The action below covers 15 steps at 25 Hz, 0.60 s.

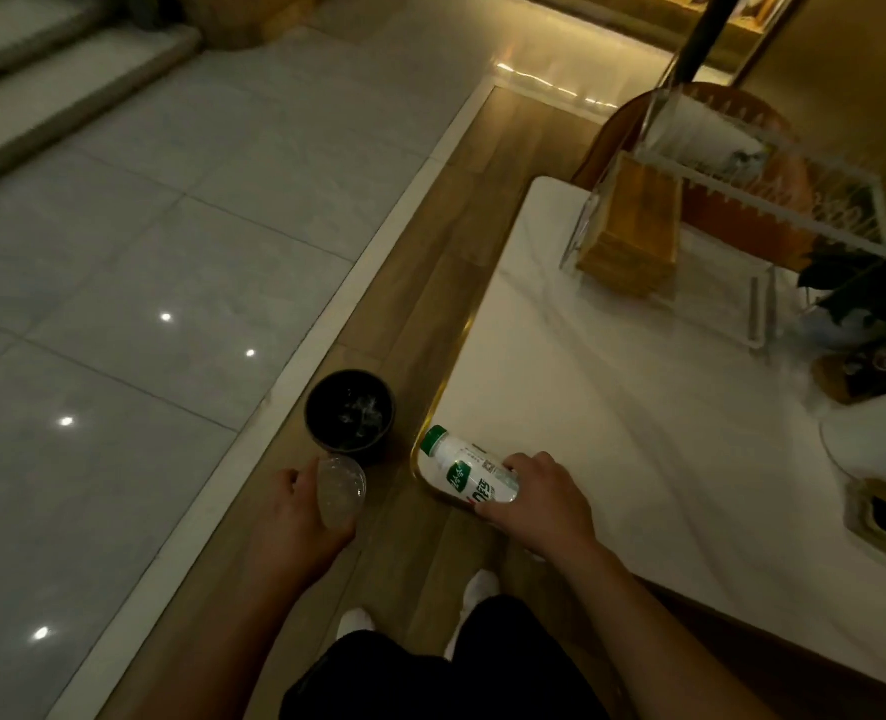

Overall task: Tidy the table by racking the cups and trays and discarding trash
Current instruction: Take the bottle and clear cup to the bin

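White plastic bottle [464, 472] with a green cap [433, 440] sits at the near left corner of the pale table [612, 407]. It lies on its side or close to it; can't tell if it rests on the top or is just lifted. Right hand [539, 498] comes over it from above, fingers and thumb curled round the base half, label and neck left showing. The long axis runs diagonally. The cap points away and left, out past the table corner toward the black bin [349, 410], and the base points back toward the person under the palm. Grabbing the base end looks deliberate, since it puts the cap end first toward the bin. The bin stands on the wood floor strip just beside that corner, mouth up, something pale inside, too dark to name. Left hand [295, 522] hangs over the floor near the bin, fingers wrapped round a clear plastic cup [341, 492]. The cup is tipped with a round end facing up at the camera; rim or base, can't tell. Likely both items are trash about to go in the bin, the cup nearer. The wire rack [773, 200] is at the far end of the table, well apart from both hands, with white things stacked in it and a wooden box [633, 226] at its near side.
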Motion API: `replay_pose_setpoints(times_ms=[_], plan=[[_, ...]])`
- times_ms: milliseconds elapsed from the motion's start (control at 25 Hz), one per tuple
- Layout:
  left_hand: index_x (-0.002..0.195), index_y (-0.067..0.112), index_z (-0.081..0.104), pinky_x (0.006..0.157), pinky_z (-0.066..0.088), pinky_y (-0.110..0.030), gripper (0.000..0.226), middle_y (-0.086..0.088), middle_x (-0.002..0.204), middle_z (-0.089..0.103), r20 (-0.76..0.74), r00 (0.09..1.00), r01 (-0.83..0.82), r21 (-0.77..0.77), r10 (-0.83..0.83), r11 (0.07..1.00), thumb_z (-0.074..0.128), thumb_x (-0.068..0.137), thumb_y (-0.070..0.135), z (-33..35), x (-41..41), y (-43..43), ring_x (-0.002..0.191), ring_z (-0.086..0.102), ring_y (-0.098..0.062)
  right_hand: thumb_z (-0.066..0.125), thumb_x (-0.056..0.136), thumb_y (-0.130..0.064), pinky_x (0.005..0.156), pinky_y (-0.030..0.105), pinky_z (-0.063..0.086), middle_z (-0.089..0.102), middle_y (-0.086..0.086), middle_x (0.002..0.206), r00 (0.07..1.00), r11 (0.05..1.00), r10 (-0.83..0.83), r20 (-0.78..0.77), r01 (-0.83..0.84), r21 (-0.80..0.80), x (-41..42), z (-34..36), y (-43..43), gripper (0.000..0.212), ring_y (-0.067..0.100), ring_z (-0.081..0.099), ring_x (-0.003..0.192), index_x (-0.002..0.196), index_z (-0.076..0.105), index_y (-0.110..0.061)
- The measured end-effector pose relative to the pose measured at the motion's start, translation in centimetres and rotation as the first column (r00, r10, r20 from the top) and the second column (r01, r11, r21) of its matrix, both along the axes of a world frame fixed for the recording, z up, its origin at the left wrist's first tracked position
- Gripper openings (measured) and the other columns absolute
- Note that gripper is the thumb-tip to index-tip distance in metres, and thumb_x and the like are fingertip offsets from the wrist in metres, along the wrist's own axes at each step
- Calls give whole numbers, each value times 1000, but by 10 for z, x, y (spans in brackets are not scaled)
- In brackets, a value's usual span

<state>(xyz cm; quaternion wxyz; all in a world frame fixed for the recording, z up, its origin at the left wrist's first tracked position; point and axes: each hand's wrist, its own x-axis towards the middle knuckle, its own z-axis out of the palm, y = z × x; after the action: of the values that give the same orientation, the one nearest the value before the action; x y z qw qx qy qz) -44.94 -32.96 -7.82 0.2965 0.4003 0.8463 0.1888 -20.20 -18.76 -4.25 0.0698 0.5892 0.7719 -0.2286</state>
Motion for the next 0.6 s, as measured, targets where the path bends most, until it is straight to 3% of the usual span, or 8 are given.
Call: replay_pose_setpoints(times_ms=[120, 200, 600], plan=[[152, 27, 25, 74, 41, -28, 95, -8, 138, 41, 21, 999, -32, -27, 33, 999, 75, 73, 43, -6, -10, -9, 111, 52, -22, 69, 63, -66, 74, 33, 52, 53, 1, 112, 999, 999, 39, -7, -39, -5, -18, 3, 3, 72, 18, 52, 102, 121, 51, -28], [152, 28, 24, 74, 40, -28, 96, -8, 136, 42, 14, 999, -42, -22, 42, 999, 75, 72, 44, -7, -13, -5, 106, 50, -18, 69, 62, -65, 73, 33, 53, 53, 0, 111, 998, 998, 61, -20, -61, 8, -28, 4, 10, 70, 17, 53, 100, 120, 52, -28], [152, 25, 27, 66, 41, -26, 99, -7, 134, 44, -180, 984, -11, -43, 3, 999, 77, 69, 45, -10, -45, 45, 110, 54, -23, 65, 71, -62, 74, 34, 54, 52, 3, 113, 984, 982, 178, -8, -177, 71, -63, -10, 73, 67, 18, 51, 103, 125, 51, -24]])
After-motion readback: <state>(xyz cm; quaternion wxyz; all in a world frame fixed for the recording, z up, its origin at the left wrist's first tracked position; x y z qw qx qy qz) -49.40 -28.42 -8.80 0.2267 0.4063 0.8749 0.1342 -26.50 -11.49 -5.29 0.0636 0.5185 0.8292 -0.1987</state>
